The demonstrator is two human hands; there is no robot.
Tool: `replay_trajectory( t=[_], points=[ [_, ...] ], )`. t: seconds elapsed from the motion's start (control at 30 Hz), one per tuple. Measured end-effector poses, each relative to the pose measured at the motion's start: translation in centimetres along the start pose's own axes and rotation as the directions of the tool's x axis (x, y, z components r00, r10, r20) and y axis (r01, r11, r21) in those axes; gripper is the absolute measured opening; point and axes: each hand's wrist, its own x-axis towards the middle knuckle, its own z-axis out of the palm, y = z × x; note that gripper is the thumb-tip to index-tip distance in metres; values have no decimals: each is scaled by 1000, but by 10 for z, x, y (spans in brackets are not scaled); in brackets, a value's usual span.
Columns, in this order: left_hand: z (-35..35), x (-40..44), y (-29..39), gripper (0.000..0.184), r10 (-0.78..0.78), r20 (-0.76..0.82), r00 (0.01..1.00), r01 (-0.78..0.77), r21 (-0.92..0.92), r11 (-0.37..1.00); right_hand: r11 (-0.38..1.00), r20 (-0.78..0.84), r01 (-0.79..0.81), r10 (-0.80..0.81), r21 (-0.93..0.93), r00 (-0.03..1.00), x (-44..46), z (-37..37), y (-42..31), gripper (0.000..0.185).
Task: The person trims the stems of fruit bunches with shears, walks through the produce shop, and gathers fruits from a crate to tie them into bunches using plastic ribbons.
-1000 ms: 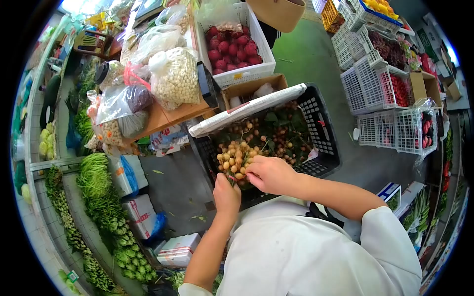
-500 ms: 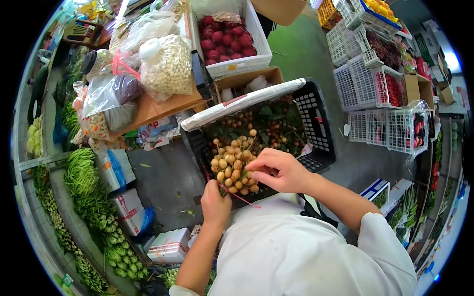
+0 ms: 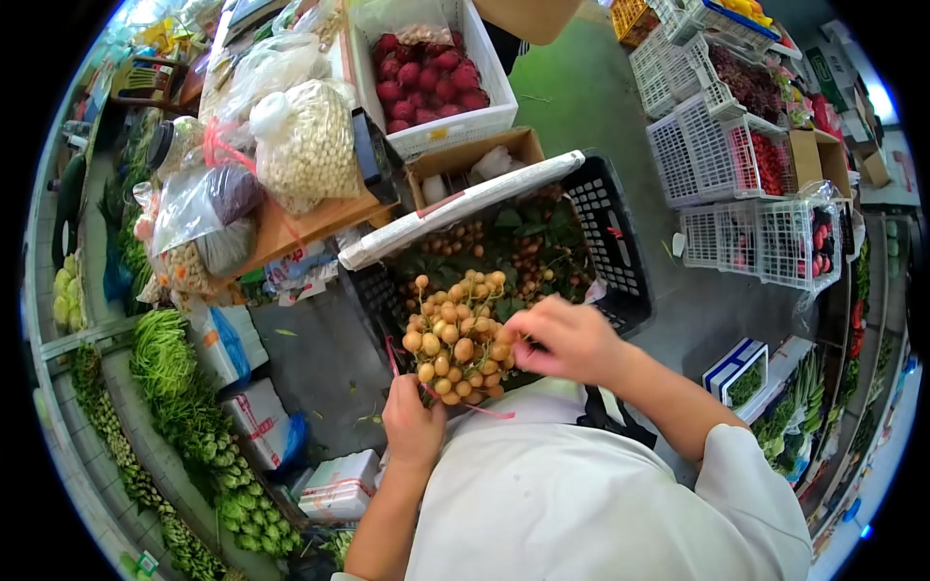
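My left hand [image 3: 413, 418] is closed round the stems of a bunch of yellow-brown wampees [image 3: 453, 334]. A thin pink tie [image 3: 489, 413] hangs at the stems beside that hand. At the bunch's right side is my right hand [image 3: 567, 341], slightly blurred, with thumb and fingers pinched together; what lies between them is hidden. Below the bunch stands a black plastic crate [image 3: 608, 228] holding more wampees [image 3: 547, 254] with dark green leaves. A long white wrapped bar [image 3: 465, 208] lies across the crate's far side.
Beyond the crate are a cardboard box [image 3: 528, 145] and a white crate of dark red fruit [image 3: 426, 82]. Bagged goods [image 3: 305, 145] cover a wooden table at left. Leafy greens [image 3: 179, 387] line the left shelf; white baskets [image 3: 678, 145] are stacked at right.
My right hand has shifted slightly right and down along the bunch's edge. My left hand still grips the stems, and the bunch has turned a little. The whole view has shifted slightly.
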Motion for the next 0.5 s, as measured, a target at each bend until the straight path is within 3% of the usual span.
replay_trajectory(
  t=[0.03, 0.13, 0.23, 0.3, 0.37, 0.47, 0.5],
  points=[
    [0, 0, 0, 37, -2, 1, 1000, 2, 1, 1000, 998, -99, -60, 58, -24, 993, -1, -5, 7, 27],
    [1, -1, -1, 37, 14, 14, 1000, -15, 10, 1000, 981, -185, -187, 173, -61, 968, 0, -29, 28, 28],
    [2, 1, -3, 37, 35, 2, 999, -35, 39, 999, 790, -244, -577, 530, -205, 812, -4, -43, 43, 40],
    [0, 2, -2, 38, 48, 11, 999, -48, 60, 997, 885, -182, -455, 433, -102, 883, -4, -39, 32, 49],
    [0, 4, -3, 38, 64, 16, 998, -65, 67, 996, 957, 9, -273, 274, 98, 962, 0, -29, 11, 48],
    [-1, 9, 1, 38, 98, 17, 995, -99, 73, 992, 994, 208, -91, 78, 54, 975, 16, -15, -19, 44],
    [-3, 10, 3, 37, 110, 17, 994, -111, 73, 991, 999, 166, -4, -3, 44, 986, 15, -3, -16, 41]
  ],
)
